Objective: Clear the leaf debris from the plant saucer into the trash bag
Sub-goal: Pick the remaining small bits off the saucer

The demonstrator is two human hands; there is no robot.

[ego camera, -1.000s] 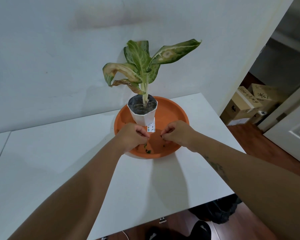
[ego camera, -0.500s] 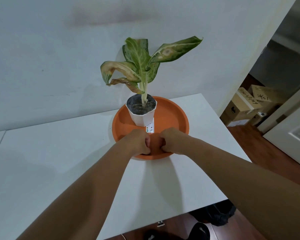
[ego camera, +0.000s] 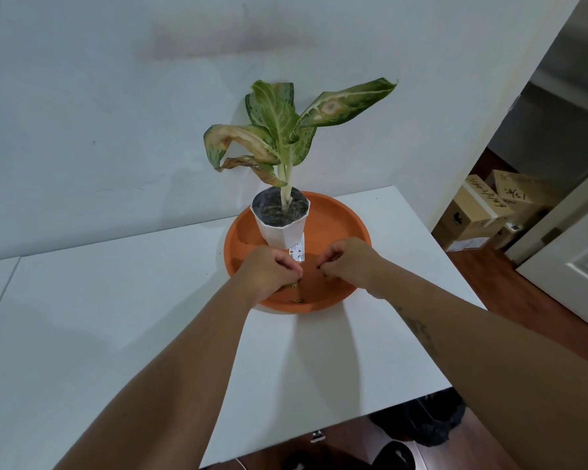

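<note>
An orange plant saucer (ego camera: pixel 336 218) sits on the white table and holds a white pot (ego camera: pixel 282 228) with a leafy plant. Both hands are over the saucer's near part. My left hand (ego camera: pixel 269 269) is closed, with a small green leaf bit (ego camera: pixel 294 285) showing at its fingertips. My right hand (ego camera: pixel 348 261) pinches with fingers curled; what it holds is too small to tell. Another leaf bit (ego camera: pixel 297 301) lies on the saucer floor near the front rim. A black trash bag (ego camera: pixel 425 422) lies on the floor under the table's near right corner.
The white table (ego camera: pixel 116 317) stands against a pale wall. Cardboard boxes (ego camera: pixel 482 212) are stacked on the wooden floor to the right, beside a white door (ego camera: pixel 577 266). A dark shoe (ego camera: pixel 394 456) shows below the table edge.
Half a second ago both hands were pressed close together at the saucer's front rim. Now they have moved apart and slightly further in, near the pot's base.
</note>
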